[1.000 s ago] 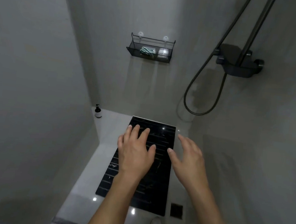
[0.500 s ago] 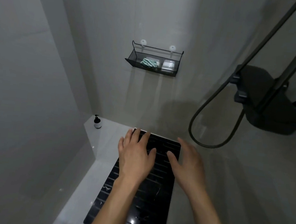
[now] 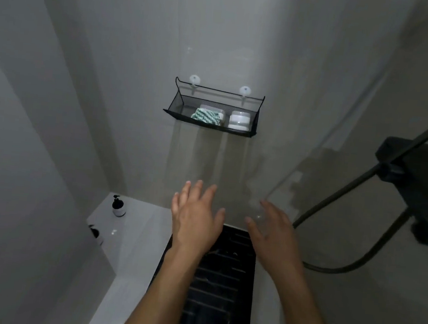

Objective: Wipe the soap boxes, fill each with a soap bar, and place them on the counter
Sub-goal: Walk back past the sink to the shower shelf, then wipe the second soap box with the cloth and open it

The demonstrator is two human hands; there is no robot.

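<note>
Sitting in the wire basket (image 3: 213,119) on the back wall: two clear soap boxes (image 3: 239,120), one at the right end with something white inside, one beside it toward the middle, partly hidden by a green-and-white cloth (image 3: 205,115) draped against its front. Hung from two white suction hooks (image 3: 194,79), that basket, so likely to shift or drop off if pulled down hard while lifting a box out. Probably slippery too, clear plastic in a shower, and easily fumbled onto the dark slatted mat (image 3: 221,281) well below the basket. Could also catch the cloth and drag it out with the box.

Raised side by side well below the basket, both hands, touching nothing. Left hand (image 3: 194,219) back-up, fingers spread and straight, released and empty. Right hand (image 3: 272,232) likewise slack, fingers relaxed and pointing up toward the basket, holding nothing. Farther out: a small pump bottle (image 3: 118,206) on the white ledge, down and left of the basket; dark shower fittings (image 3: 422,178) off to its right.
</note>
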